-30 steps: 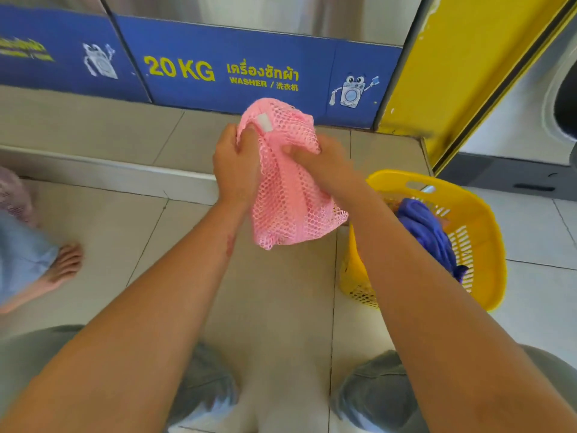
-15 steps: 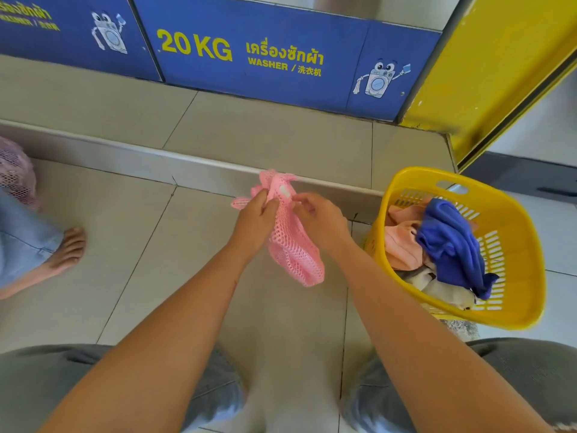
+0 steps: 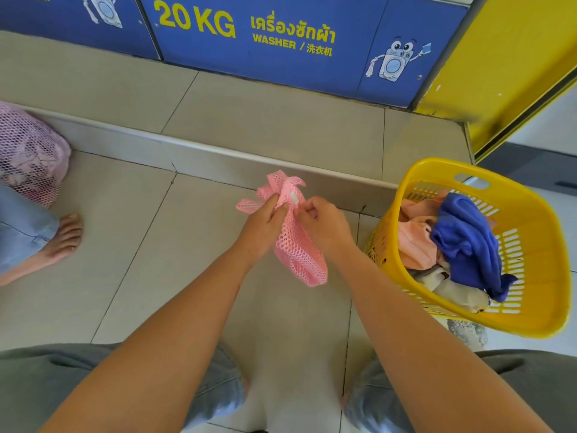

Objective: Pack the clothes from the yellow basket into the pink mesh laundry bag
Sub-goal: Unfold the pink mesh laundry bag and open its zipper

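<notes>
I hold the pink mesh laundry bag (image 3: 299, 254) bunched up over the tiled floor, in front of my knees. My left hand (image 3: 262, 226) grips its top edge, and my right hand (image 3: 324, 226) pinches the same edge beside a small white label. The bag hangs limp and looks empty. To the right stands the yellow basket (image 3: 537, 276), tilted toward me, holding a blue garment (image 3: 465, 239), a peach garment (image 3: 415, 239) and a cream-coloured piece (image 3: 459, 292).
A low tiled step (image 3: 218, 160) runs across in front of blue washer panels (image 3: 281, 42). At the left are another person's bare foot (image 3: 62, 239) and a filled pink mesh bag (image 3: 28, 157). A yellow panel (image 3: 499, 73) stands behind the basket.
My hands lowered the bag from in front of the washer panel down toward the floor. The bag went from spread to bunched, and the view tilted down so the basket's clothes show.
</notes>
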A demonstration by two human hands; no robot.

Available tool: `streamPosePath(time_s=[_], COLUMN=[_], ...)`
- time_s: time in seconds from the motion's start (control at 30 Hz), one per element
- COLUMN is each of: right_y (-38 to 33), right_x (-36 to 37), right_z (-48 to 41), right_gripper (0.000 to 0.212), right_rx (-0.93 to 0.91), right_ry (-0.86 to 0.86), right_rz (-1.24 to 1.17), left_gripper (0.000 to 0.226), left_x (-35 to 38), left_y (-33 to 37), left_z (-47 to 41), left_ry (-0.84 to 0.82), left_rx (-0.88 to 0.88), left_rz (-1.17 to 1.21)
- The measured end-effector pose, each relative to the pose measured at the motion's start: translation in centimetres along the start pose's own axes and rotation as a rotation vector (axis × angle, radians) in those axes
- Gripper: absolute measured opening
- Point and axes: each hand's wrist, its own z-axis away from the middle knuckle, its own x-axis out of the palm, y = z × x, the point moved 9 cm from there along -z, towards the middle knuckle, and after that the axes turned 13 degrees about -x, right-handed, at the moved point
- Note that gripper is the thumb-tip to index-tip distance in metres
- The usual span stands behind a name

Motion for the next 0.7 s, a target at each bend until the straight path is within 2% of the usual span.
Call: streamPosePath(time_s=[0.1, 0.2, 0.27, 0.37, 0.43, 0.5, 0.53, 0.6, 0.7], right_y=[-0.4, -0.6, -0.8, -1.2, -1.5, -1.7, -1.7, -1.7, -2.1], right_x=[0.3, 0.8, 0.8, 0.8, 1.0, 1.1, 1.1, 1.2, 1.2], right_z=[-0.3, -0.3, -0.3, -0.3, -0.5, -0.8, -0.9, -1.0, -1.0], right_gripper=[0.014, 0.013, 0.015, 0.02, 0.023, 0.026, 0.025, 0.019, 0.015], right_rx=[-0.012, 0.0, 0.009, 0.003, -0.026, -0.054, -0.06, -0.076, -0.137], right_ry=[-0.002, 0.004, 0.025, 0.024, 0.006, -0.004, -0.01, -0.03, -0.069], right_rz=[-0.048, -0.246, -0.347, -0.391, -0.364, -0.33, -0.309, -0.274, -0.222], left_gripper=[0.031, 0.032, 0.033, 0.043, 0.043, 0.046, 0.052, 0.057, 0.058], left_x=[-0.5, -1.0, -1.6, -3.3, -4.1, -4.2, -4.1, -4.0, -4.1], left_y=[-0.1, -0.5, -0.5, -0.4, -0.5, 0.1, 0.3, 0.7, 0.7], left_z=[0.2, 0.2, 0.2, 0.4, 0.6, 0.7, 0.5, 0.1, -0.6], left_ry=[-0.004, 0.024, 0.13, 0.415, 0.556, 0.623, 0.601, 0.503, 0.343], left_rx=[0.0, -0.003, 0.015, 0.009, 0.008, 0.101, 0.158, 0.228, 0.159], left_rz=[0.006, -0.046, -0.281, -0.75, -0.865, -0.809, -0.739, -0.561, -0.225])
